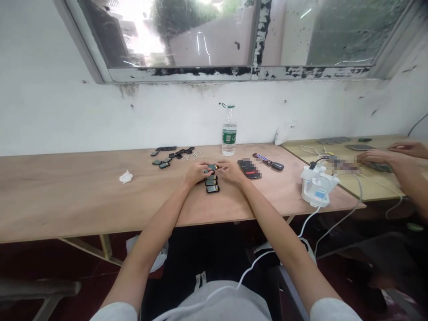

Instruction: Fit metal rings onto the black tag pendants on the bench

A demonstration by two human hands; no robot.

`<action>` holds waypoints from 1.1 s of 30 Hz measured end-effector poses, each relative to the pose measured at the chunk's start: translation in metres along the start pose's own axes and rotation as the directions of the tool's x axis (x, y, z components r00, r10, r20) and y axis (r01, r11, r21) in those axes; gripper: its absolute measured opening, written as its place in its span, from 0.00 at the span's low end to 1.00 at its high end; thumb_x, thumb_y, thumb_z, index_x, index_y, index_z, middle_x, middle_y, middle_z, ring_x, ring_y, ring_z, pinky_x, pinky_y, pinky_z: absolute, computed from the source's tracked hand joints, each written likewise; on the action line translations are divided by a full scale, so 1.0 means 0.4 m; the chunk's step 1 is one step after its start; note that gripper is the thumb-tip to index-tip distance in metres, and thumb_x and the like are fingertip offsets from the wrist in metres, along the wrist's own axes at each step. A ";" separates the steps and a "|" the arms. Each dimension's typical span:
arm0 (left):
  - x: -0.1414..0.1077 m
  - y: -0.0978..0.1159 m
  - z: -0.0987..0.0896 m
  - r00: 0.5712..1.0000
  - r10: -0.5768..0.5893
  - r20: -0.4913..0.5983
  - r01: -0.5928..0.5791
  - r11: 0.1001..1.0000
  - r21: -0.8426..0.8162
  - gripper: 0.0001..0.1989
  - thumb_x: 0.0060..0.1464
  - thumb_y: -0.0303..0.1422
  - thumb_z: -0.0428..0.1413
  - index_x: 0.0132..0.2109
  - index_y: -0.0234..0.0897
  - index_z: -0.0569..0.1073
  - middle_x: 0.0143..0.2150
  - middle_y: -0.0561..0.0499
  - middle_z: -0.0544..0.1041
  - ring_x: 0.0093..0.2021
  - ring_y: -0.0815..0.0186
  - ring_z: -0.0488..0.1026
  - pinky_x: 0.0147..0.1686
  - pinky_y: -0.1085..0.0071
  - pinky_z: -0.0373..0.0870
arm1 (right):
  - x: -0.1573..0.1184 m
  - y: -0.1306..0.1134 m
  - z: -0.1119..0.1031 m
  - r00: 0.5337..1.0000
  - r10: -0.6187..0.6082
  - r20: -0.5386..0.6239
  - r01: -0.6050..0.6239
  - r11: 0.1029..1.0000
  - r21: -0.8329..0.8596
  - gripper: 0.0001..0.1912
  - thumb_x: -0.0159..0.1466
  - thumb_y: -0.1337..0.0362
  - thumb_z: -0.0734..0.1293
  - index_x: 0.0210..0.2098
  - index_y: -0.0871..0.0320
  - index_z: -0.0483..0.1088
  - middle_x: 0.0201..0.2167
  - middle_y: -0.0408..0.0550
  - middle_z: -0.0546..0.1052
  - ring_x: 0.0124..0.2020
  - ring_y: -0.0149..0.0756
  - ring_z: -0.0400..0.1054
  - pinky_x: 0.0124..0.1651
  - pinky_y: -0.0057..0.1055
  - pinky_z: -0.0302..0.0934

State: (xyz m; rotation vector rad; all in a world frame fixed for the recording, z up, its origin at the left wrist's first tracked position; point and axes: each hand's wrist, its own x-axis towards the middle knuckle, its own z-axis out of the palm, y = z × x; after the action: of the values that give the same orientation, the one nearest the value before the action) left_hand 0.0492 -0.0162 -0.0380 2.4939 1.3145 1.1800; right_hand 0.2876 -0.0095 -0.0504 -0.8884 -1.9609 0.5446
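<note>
Screen (211,167), small and dark, is pinched between both hands over the wooden table (67,200), straight ahead of the person. Left hand (197,174) is curled closed with its fingers on the screen, and right hand (230,171) closes on it from the other side. Just nearer the person, three more screens (211,183) lie in a short line. Further back, a loose cluster of dark screens (172,156) sits beside tiny white bits (193,156). Off to the right stand a water bottle (229,133), a flat phone (249,169) and a candy bar (261,158) (dark wrapper, partly blurred), while a crumpled tissue (126,177) lies to the left. Past a white plastic charger (317,185), a co-worker's hand (376,157) rests at the next table.
</note>
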 end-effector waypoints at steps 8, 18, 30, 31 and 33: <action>-0.008 -0.076 -0.053 0.893 -0.388 -0.225 0.378 0.921 -0.091 0.07 0.56 0.37 0.67 0.35 0.38 0.83 0.42 0.43 0.87 0.43 0.55 0.83 0.44 0.63 0.80 | 0.002 0.030 -0.031 0.983 0.112 -0.146 -0.118 0.992 -0.036 0.20 0.70 0.65 0.63 0.57 0.59 0.80 0.59 0.59 0.78 0.47 0.39 0.77 0.55 0.37 0.73; -0.039 -0.134 -0.109 0.887 -0.430 0.168 0.456 0.871 -0.182 0.25 0.53 0.58 0.68 0.35 0.38 0.86 0.36 0.44 0.87 0.38 0.54 0.82 0.39 0.66 0.76 | -0.003 0.021 -0.028 0.989 0.122 -0.083 -0.126 0.990 -0.055 0.17 0.72 0.66 0.61 0.49 0.59 0.82 0.56 0.57 0.78 0.45 0.39 0.75 0.55 0.37 0.71; -0.037 -0.138 -0.117 0.777 -0.571 -0.265 0.525 0.820 -0.227 0.29 0.70 0.55 0.51 0.32 0.38 0.81 0.28 0.46 0.82 0.31 0.58 0.79 0.40 0.67 0.74 | 0.003 0.025 -0.032 0.970 0.198 -0.144 -0.213 0.972 -0.100 0.15 0.70 0.68 0.62 0.45 0.59 0.82 0.52 0.55 0.82 0.43 0.39 0.76 0.57 0.37 0.70; -0.039 -0.139 -0.118 0.757 -0.587 -0.286 0.536 0.809 -0.242 0.30 0.71 0.55 0.50 0.32 0.38 0.81 0.28 0.46 0.82 0.31 0.58 0.79 0.40 0.66 0.74 | 0.003 0.026 -0.034 0.964 0.211 -0.164 -0.230 0.967 -0.107 0.15 0.70 0.68 0.62 0.44 0.59 0.82 0.52 0.55 0.82 0.43 0.39 0.76 0.57 0.37 0.70; -0.043 -0.139 -0.120 0.731 -0.612 -0.302 0.558 0.791 -0.251 0.30 0.71 0.54 0.49 0.31 0.38 0.80 0.26 0.45 0.81 0.30 0.56 0.79 0.41 0.65 0.74 | 0.004 0.026 -0.036 0.954 0.227 -0.195 -0.252 0.961 -0.115 0.14 0.70 0.68 0.62 0.44 0.59 0.81 0.51 0.55 0.83 0.42 0.39 0.76 0.56 0.37 0.70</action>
State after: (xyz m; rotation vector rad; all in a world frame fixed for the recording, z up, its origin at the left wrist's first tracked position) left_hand -0.0254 -0.0064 -0.0368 1.5764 1.8388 1.5251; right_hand 0.3035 -0.0012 -0.0491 -1.2321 -1.7534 0.4519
